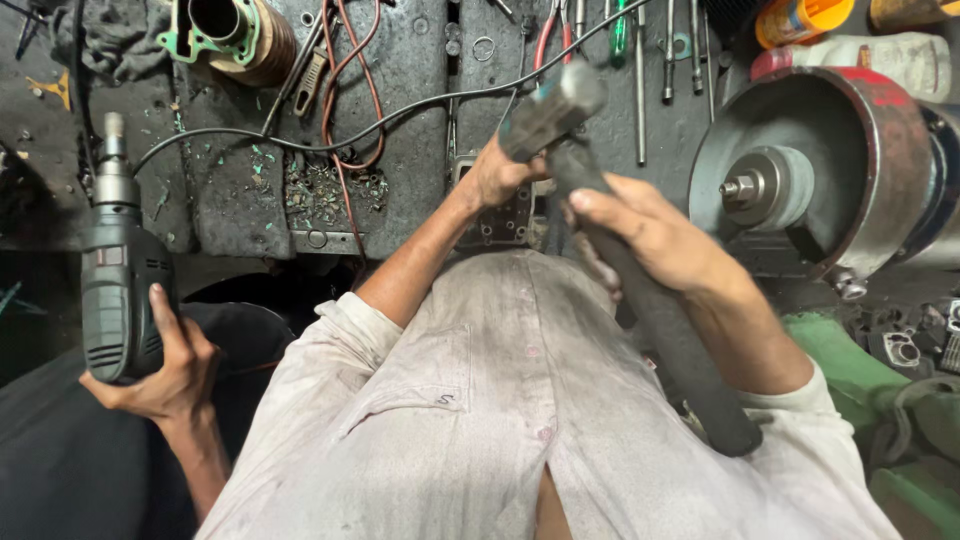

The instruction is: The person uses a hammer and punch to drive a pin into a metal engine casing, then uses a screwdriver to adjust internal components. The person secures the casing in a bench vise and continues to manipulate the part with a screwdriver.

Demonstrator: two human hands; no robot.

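Grimy workbench [400,130] behind, right hand [655,235] grips a hammer [640,290], left hand [500,175] clasps its head, orange jar [800,18] capped.

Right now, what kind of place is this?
It looks like a mechanic's repair workshop. The right hand grips a hammer over a grimy workbench; screwdrivers and wires lie on it. A bench grinder stands beside it, and another person's hand holds an electric drill.
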